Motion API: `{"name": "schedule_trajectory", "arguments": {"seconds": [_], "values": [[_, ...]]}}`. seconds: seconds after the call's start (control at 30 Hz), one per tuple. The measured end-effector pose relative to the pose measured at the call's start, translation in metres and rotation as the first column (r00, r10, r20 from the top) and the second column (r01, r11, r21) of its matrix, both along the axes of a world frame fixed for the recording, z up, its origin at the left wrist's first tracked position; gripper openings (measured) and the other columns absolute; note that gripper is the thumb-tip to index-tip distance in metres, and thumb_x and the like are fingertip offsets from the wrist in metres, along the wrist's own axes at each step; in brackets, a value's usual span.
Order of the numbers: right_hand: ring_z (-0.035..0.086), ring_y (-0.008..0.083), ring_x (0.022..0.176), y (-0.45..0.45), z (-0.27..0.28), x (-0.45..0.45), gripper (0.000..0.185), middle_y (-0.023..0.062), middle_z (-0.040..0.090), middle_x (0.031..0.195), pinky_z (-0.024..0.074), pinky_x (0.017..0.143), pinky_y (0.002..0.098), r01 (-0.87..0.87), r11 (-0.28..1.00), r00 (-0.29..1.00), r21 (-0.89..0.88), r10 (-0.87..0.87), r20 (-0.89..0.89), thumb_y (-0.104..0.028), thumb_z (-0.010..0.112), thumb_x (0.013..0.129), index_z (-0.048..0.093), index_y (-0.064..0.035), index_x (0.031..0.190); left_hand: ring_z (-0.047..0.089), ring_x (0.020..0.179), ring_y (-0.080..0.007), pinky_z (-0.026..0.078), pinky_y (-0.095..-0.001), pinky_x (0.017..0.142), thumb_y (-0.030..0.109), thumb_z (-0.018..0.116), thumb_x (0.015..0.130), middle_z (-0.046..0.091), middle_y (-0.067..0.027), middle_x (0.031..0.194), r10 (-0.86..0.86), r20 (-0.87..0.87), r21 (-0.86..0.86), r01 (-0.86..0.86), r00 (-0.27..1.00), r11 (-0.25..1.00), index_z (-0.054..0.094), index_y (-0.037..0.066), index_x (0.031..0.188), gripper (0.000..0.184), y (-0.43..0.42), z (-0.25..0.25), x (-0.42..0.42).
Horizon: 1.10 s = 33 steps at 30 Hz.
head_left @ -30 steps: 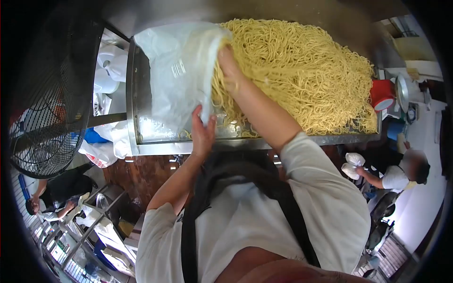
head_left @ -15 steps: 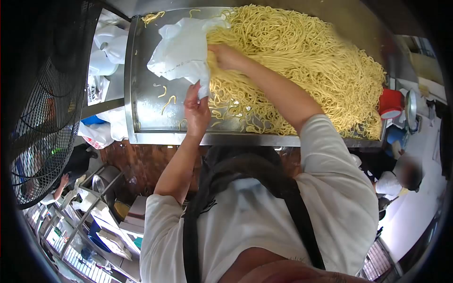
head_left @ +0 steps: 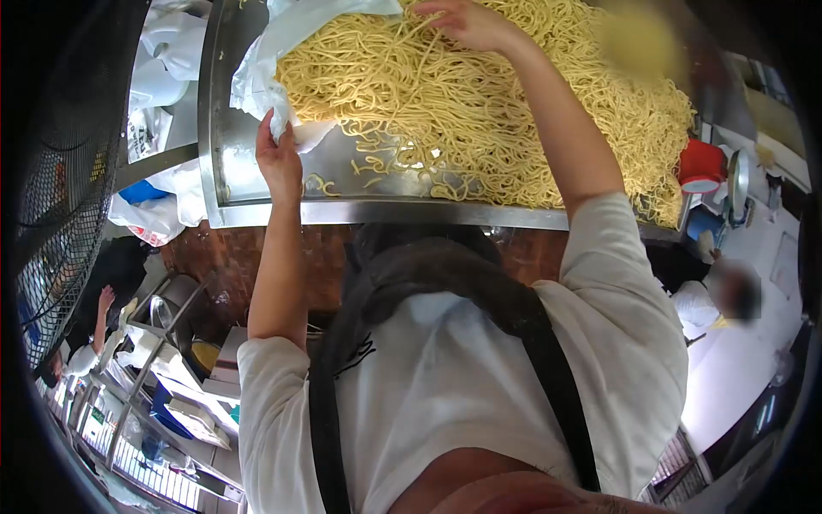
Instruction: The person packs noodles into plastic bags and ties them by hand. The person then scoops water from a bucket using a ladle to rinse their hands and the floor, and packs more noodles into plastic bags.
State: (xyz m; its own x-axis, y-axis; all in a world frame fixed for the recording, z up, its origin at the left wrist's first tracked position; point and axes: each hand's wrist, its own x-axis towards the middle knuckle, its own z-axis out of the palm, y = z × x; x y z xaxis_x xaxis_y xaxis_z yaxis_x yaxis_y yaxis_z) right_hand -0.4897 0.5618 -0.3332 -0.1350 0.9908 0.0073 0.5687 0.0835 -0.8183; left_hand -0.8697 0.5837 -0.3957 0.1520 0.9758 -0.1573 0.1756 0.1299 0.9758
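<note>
A: Far left, the black fan's mesh guard [head_left: 64,214], and just beyond it white plastic jugs [head_left: 158,83] (a busy corner, that one).

B: Then comes the metal tray [head_left: 377,212], running wide across the view, and a crumpled white bag [head_left: 287,38] lies over its left part.

A: Here's the left hand [head_left: 281,164], thumb and fingertips pinching the bag's near edge!

B: And the noodles [head_left: 479,107]! A great yellow heap, from the bag's mouth clear across to the tray's right end, with loose strands near the front rim.

A: Up top, the right hand [head_left: 467,24] is at the heap, fingers stretched and parted rather than clenched.

B: Over to the right, a red container [head_left: 701,165] sits just beside the tray, and beyond it a person in a white sleeve [head_left: 695,306].
</note>
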Motion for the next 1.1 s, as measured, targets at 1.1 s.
{"name": "schedule_trajectory", "arguments": {"seconds": [1.1], "values": [[0.059, 0.0075, 0.067, -0.143, 0.039, -0.047, 0.018, 0.0007, 0.065, 0.076, 0.0502, 0.063, 0.022, 0.537, 0.783, 0.655, -0.313, -0.622, -0.429, -0.019, 0.063, 0.094, 0.069, -0.0019, 0.095, 0.057, 0.086, -0.0146, 0.047, -0.027, 0.078, 0.014, 0.063, 0.092, 0.063, -0.0105, 0.102, -0.182, -0.1, 0.055, 0.188, 0.978, 0.981, 0.047, -0.007, 0.131, 0.047, -0.008, -0.008, 0.012]]}}
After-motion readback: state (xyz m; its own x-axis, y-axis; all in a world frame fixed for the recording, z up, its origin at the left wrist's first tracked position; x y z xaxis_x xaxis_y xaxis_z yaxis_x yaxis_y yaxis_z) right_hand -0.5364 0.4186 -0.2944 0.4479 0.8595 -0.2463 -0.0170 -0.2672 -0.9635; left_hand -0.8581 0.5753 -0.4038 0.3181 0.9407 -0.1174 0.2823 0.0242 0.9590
